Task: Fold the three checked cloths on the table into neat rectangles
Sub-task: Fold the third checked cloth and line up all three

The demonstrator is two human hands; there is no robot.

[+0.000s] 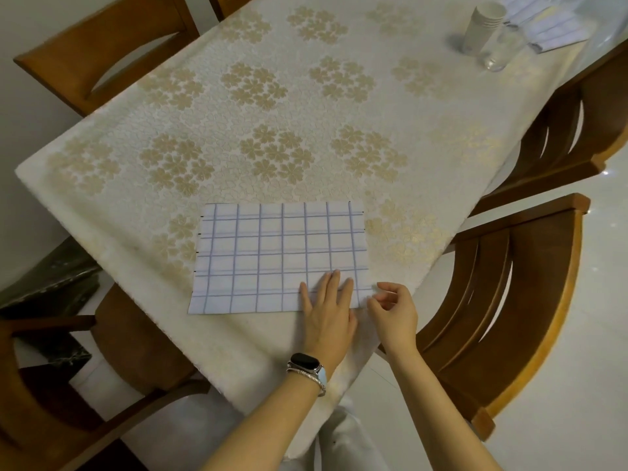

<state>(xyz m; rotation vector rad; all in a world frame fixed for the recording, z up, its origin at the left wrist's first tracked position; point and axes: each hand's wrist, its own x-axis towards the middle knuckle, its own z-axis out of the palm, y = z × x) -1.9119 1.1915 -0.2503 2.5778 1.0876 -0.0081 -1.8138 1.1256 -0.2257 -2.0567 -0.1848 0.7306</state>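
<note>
the left hand (328,311) lies flat, fingers straight, on a corner of the checked cloth (272,256) spreading ahead and leftward; the right hand (396,312) beside it curls at that corner, hold unclear.

The checked cloth (278,256) at the worktop's near edge is white with a grid of lavender-blue lines and tiny black marks along its left and right edges. The worktop (136,205) is covered in cream with clusters of pale gold flowers. At the far right corner stand white paper cups (482,27) and a clear glass (503,51). The chairs (509,300) are mid-brown wood. The watch (306,363) has a black face and a pale blue strap.
</note>
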